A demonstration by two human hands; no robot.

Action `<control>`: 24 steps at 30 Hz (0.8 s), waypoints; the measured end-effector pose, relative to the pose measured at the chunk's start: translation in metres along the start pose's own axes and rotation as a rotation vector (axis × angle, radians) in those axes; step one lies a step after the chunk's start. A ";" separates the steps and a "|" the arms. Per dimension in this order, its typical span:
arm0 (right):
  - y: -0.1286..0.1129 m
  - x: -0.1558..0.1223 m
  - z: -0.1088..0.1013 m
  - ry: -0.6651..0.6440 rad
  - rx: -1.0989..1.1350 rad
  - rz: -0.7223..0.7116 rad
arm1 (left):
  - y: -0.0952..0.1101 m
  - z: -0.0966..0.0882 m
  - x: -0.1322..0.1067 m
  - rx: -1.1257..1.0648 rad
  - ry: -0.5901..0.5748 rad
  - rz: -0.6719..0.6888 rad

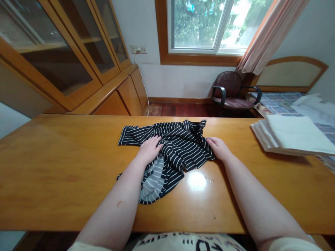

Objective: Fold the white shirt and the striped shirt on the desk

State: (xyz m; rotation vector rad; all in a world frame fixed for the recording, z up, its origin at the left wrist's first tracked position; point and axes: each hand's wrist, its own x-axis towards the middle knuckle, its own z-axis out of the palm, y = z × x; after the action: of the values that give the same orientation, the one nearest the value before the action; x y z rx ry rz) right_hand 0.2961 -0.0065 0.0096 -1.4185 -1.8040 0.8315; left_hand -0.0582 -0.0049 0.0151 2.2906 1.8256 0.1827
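A crumpled black-and-white striped shirt (172,139) lies across the middle of the table (78,167). One sleeve-like end points left, and a paler inner side of the cloth shows at the near left. My left hand (150,149) rests on top of the shirt, its fingers stretched out over the folds. At the shirt's right edge, my right hand (218,148) has its fingers closed on the cloth; the thumb is only partly visible.
A stack of white folded sheets or boards (295,134) sits at the table's right end. Beyond the far edge are a brown armchair (232,90) and a bed (277,101). Glass-doored cabinets (86,42) stand at the left, below a wall socket's white cord (143,83).
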 end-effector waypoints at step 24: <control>0.005 0.004 0.014 0.011 0.353 0.038 | -0.007 0.000 0.002 -0.022 0.054 -0.162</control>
State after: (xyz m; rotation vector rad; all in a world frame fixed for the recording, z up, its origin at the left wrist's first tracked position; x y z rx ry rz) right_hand 0.2863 -0.0022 -0.0016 -1.2264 -1.5328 1.0977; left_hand -0.0638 -0.0013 0.0131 2.1302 2.0147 0.2397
